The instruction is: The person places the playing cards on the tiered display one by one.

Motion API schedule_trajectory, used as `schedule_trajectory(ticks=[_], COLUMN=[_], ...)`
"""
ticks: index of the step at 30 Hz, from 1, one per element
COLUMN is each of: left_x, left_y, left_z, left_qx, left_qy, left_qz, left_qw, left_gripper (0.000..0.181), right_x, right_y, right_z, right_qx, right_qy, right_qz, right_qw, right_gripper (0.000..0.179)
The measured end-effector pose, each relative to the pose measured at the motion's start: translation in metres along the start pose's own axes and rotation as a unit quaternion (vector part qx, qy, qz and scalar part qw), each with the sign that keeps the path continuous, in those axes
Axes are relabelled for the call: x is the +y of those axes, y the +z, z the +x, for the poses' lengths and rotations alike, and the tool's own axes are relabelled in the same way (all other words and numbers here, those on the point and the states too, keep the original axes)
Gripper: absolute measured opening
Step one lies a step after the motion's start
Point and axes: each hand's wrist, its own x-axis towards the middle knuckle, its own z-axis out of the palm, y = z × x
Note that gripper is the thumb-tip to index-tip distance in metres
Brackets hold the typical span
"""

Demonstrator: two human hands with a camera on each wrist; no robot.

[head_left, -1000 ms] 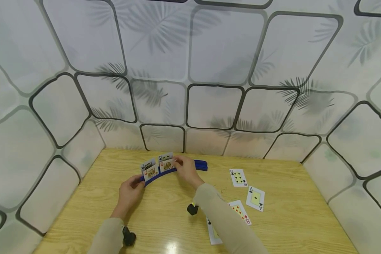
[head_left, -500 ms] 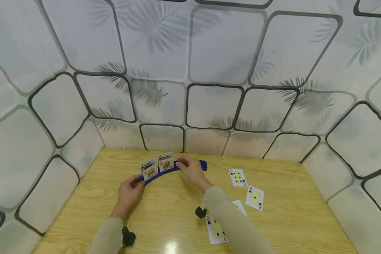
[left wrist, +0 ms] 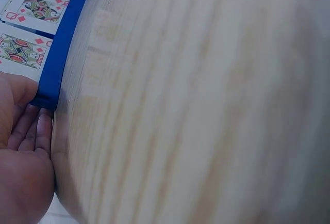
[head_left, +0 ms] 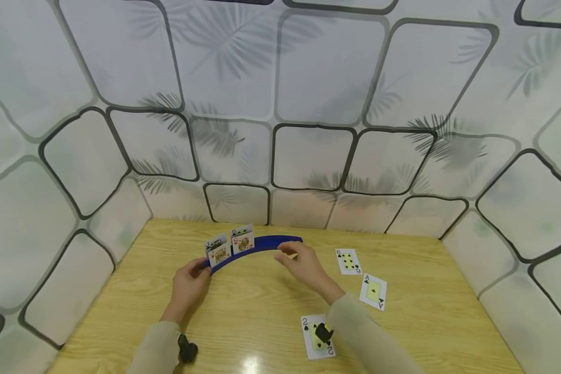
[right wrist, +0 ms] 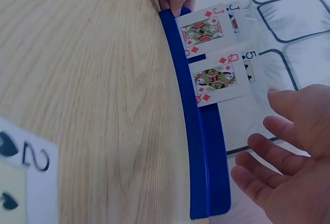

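Observation:
A curved blue card holder point(head_left: 271, 242) lies toward the back of the table. My left hand point(head_left: 189, 283) grips its left end, thumb in front and fingers at the end, as the left wrist view shows. A jack of diamonds point(right wrist: 202, 32) and a queen of diamonds point(right wrist: 214, 78) stand in the front slot. Behind them are a black jack point(right wrist: 234, 20) and a black five point(right wrist: 250, 69). Near the holder's right end hovers my right hand point(head_left: 304, 265), its fingers loosely bent and holding nothing.
A six of spades point(head_left: 348, 262) and an ace of clubs point(head_left: 373, 292) lie face up on the right of the wooden table point(head_left: 243, 322). Nearer is a two of spades point(head_left: 310, 343), partly covered by the right wrist camera point(head_left: 324, 332). A patterned curtain point(head_left: 315, 156) surrounds the table.
My right hand has let go of the queen of diamonds and moved right and toward me along the holder. My left hand stays put. The eight of diamonds is now hidden under the right arm.

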Motion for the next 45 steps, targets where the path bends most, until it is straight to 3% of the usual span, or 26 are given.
schedule_trajectory(ticks=[8, 24, 34, 45], left_x=[0.002, 0.002, 0.001, 0.001], left_y=[-0.001, -0.001, 0.000, -0.001], left_z=[-0.001, -0.001, -0.001, -0.001], left_qx=[0.000, -0.006, -0.005, -0.008], left_qy=[0.001, -0.007, -0.007, -0.004], left_qz=[-0.007, -0.005, -0.011, 0.001], left_qw=[1.0000, 0.9999, 0.9999, 1.0000], left_gripper=[0.033, 0.035, 0.034, 0.035], right_x=[0.007, 0.032, 0.048, 0.061], right_y=[-0.020, -0.037, -0.042, -0.041], right_z=[-0.030, -0.090, -0.122, -0.143], right_qx=[0.004, -0.044, -0.062, -0.086], right_qy=[0.003, 0.029, 0.028, -0.008], right_qz=[-0.014, -0.022, -0.076, -0.194], right_qw=[0.9999, 0.9984, 0.9948, 0.9771], right_gripper=[0.036, 0.047, 0.050, 0.087])
